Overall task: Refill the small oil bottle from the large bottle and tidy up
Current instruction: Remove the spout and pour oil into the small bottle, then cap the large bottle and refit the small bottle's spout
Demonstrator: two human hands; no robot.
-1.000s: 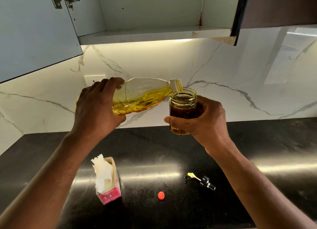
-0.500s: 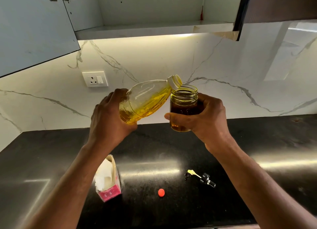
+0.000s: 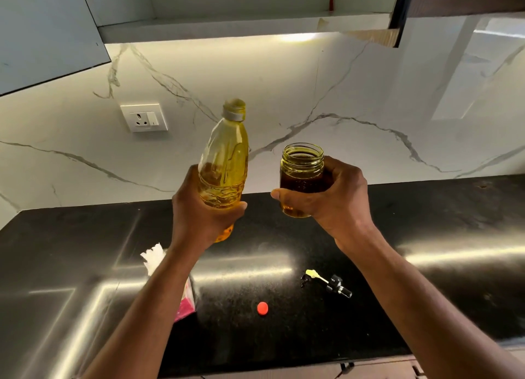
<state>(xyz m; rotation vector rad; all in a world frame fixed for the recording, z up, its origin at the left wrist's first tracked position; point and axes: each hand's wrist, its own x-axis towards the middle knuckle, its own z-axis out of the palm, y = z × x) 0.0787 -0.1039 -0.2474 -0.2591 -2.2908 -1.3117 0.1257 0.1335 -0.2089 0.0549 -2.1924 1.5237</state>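
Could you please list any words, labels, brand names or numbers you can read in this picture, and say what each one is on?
None can be read.
Large bottle in the left hand: clear plastic, no label showing.
Small jar in the right hand: bare glass, no label showing.
Pink tissue box: mostly hidden by the arm; no print can be made out.
Wall socket: no legible marking.

A glossy black stone countertop (image 3: 426,236) runs beneath a marble-veined wall. Near its front edge lie a small red cap (image 3: 262,308), a pour spout (image 3: 338,285) with a yellow tip, and, toward the left, a pink tissue box (image 3: 186,302).
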